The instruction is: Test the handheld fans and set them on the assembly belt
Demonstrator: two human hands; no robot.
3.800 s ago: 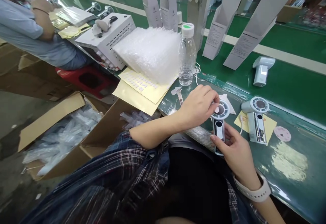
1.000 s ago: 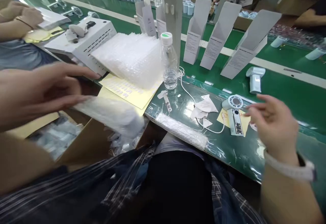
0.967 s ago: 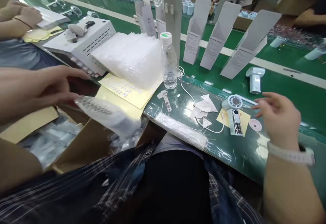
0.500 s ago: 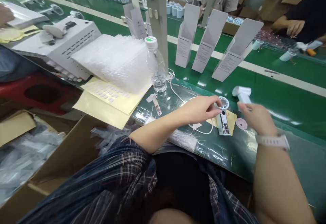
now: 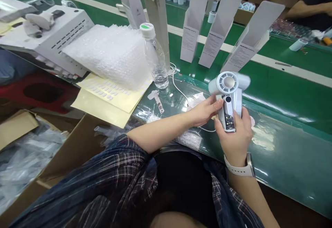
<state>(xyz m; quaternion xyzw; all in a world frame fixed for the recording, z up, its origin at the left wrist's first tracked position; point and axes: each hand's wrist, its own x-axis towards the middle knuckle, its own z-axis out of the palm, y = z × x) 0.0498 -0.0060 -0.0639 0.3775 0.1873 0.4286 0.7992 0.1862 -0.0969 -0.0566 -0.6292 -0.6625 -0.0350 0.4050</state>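
A light-blue handheld fan (image 5: 228,83) is raised in front of me, its handle uncovered so that a circuit board (image 5: 229,121) shows. My right hand (image 5: 237,136), wearing a white watch, grips the lower part of this handle. Just behind it is a second light-blue handheld fan (image 5: 243,81); its handle runs down into my right hand's fingers, and its lower end is hidden. My left hand (image 5: 206,110) is closed at the left side of the first fan's handle, thumb on its upper part. A white cable (image 5: 181,93) lies near my left hand.
A water bottle (image 5: 158,62) stands beside bubble-wrap sheets (image 5: 111,53) and yellow sticker sheets (image 5: 103,107). Three upright open boxes (image 5: 190,43) stand on the green belt (image 5: 280,93). A metal post (image 5: 157,17) rises behind the bottle. A carton of plastic bags (image 5: 72,152) is at lower left.
The uncovered fan has come up off the yellow paper. My right hand has moved left with the second fan, bringing the two together, and now holds the uncovered handle as well.
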